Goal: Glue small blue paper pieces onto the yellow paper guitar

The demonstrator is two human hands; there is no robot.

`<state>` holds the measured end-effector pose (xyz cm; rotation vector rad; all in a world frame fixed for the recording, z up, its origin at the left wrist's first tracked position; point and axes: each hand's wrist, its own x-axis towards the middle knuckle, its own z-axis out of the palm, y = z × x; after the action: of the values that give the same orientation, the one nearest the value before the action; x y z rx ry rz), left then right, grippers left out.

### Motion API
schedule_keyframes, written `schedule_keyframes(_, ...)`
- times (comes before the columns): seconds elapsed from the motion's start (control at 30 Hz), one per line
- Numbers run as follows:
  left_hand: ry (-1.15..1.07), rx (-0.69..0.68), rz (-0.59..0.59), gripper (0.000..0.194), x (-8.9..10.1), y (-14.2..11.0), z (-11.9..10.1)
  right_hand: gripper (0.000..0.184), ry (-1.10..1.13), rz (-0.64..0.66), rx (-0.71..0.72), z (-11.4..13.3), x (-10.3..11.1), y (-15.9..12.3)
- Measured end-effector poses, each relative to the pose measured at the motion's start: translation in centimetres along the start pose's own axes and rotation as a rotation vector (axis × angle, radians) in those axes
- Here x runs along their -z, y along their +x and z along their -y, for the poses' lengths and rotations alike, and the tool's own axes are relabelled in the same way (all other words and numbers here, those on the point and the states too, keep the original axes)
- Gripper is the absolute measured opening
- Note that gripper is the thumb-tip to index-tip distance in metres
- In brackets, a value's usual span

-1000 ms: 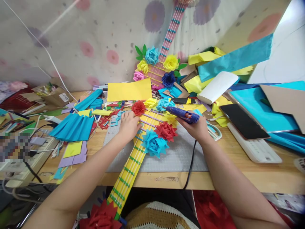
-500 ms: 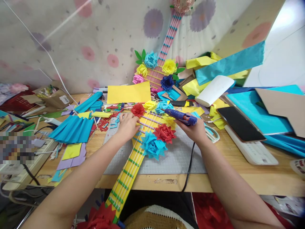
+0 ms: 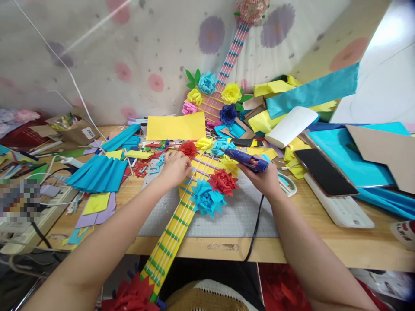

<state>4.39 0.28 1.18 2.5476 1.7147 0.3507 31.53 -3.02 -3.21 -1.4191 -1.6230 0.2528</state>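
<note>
A yellow paper guitar (image 3: 171, 231) with green frets and white strings lies slanted across the table edge toward me. Red, blue and yellow paper flowers ring its body, among them a blue flower (image 3: 208, 198) and a red flower (image 3: 223, 182). My left hand (image 3: 176, 168) rests at the body's left edge, just below another red flower (image 3: 188, 149). Its fingers are bent together, and whatever they pinch is hidden. My right hand (image 3: 264, 179) grips a blue glue gun (image 3: 248, 160), its nozzle pointing left over the blue flower at the back (image 3: 221, 147).
A grey cutting mat (image 3: 240, 222) lies under the guitar. Behind stands a pink paper guitar (image 3: 228, 65) with flowers. Pleated blue paper (image 3: 99, 174) and scraps lie left. A phone (image 3: 326, 172), a white power bank-like box (image 3: 339, 203) and cardboard (image 3: 385, 147) are right.
The view has shifted slightly. My left hand has moved a little, its fingers lifting slightly at the guitar's edge. The glue gun stays in nearly the same place in my right hand.
</note>
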Motion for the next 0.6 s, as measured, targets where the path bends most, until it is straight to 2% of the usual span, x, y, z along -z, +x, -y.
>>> schedule_keyframes(0.07,-0.135,0.007,-0.038,0.007,0.6,-0.2,-0.3,0.032,0.017,-0.003,-0.014,0.0,-0.1,0.0)
schedule_keyframes(0.13,-0.296,0.084,-0.089,0.008,0.7,-0.3,-0.9,0.034,0.041,0.019,-0.022,-0.2,-0.2,0.0)
schedule_keyframes(0.2,-0.428,0.182,-0.124,0.005,0.4,-0.4,-1.8,0.035,0.06,0.077,-0.023,-0.3,-0.3,0.0)
schedule_keyframes(0.3,-0.537,0.259,-0.107,0.003,-0.4,-0.5,-3.0,0.036,0.072,0.172,-0.012,-0.5,-0.3,0.0)
schedule_keyframes(0.5,-0.428,0.303,-0.121,0.022,-0.9,-0.5,-4.5,0.034,0.122,0.186,0.041,0.0,0.1,-0.1)
schedule_keyframes(0.6,-0.419,0.279,-0.132,0.021,-0.9,-0.6,-4.9,0.034,0.11,0.236,0.064,0.3,0.3,-0.1)
